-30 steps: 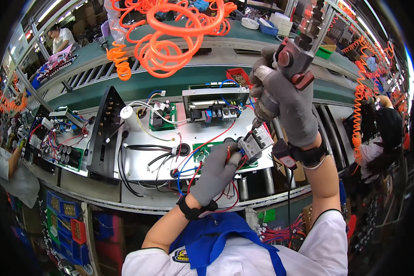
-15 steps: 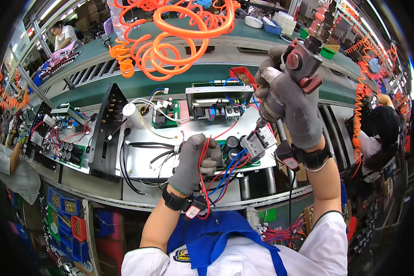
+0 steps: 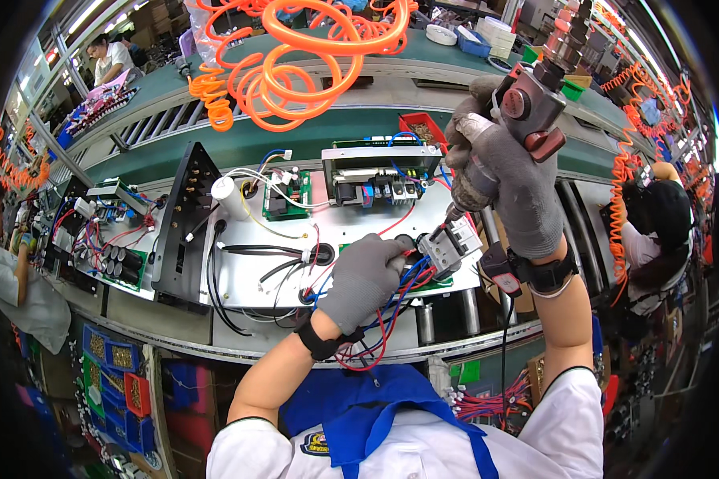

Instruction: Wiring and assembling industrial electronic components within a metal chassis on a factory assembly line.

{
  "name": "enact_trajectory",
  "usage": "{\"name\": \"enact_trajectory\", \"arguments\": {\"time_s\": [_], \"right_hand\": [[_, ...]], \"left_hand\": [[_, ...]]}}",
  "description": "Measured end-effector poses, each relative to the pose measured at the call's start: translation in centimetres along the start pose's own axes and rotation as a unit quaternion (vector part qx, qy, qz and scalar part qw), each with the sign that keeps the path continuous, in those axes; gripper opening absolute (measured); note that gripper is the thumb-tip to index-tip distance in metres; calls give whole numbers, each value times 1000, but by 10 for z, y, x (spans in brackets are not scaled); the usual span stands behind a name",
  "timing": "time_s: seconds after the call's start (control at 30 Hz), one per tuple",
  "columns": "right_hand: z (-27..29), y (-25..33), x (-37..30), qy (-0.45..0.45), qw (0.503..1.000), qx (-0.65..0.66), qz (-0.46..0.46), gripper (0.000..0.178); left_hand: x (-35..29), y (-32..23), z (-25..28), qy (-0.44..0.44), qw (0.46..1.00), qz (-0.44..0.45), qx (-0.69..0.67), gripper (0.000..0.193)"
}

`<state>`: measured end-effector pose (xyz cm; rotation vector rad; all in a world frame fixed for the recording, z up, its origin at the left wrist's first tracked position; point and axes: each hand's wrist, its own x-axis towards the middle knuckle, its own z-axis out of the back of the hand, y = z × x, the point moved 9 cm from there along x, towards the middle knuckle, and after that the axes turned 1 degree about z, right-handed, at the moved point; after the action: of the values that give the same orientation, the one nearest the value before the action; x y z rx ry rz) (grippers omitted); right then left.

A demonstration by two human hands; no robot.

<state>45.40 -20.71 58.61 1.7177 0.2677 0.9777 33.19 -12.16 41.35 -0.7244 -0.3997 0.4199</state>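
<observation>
My right hand (image 3: 513, 172), in a grey glove, grips a pneumatic screwdriver (image 3: 527, 108) pointing down and left. The driver's tip meets the top of a light grey circuit breaker (image 3: 452, 247), which sits tilted at the right end of the metal chassis plate (image 3: 284, 275). My left hand (image 3: 365, 279), also gloved, is closed beside the breaker's left side, its fingertips pinching a red wire; the wire's end is mostly hidden. Blue and red wires (image 3: 407, 289) run from the breaker, and a red loop (image 3: 369, 366) hangs below my left wrist.
A black upright panel (image 3: 188, 219) and a white cylinder (image 3: 230, 198) stand at the chassis's left. Green circuit boards (image 3: 287, 195) lie behind. Orange coiled hoses (image 3: 295, 68) hang overhead. A red screw bin (image 3: 422, 128) stands at the back. Co-workers are at both sides.
My left hand has moved right and slightly up with the red wire, from the chassis's middle to the breaker. The right hand and screwdriver have barely moved.
</observation>
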Motion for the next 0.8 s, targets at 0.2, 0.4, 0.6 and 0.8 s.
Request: {"name": "enact_trajectory", "arguments": {"time_s": [0.2,0.4,0.6,0.8], "right_hand": [[-2,1,-1,-4,1000,-2,-5,38],[-3,0,1,-4,1000,-9,-19,37],[-2,0,7,-7,1000,-21,-10,36],[-3,-4,8,23,999,-4,-25,32]], "left_hand": [[5,-6,-4,1,1000,-16,3,23],[13,-10,-8,22,999,-19,-35,22],[20,-4,-19,48,992,30,-115,23],[20,-1,-22,45,986,47,-152,24]]}}
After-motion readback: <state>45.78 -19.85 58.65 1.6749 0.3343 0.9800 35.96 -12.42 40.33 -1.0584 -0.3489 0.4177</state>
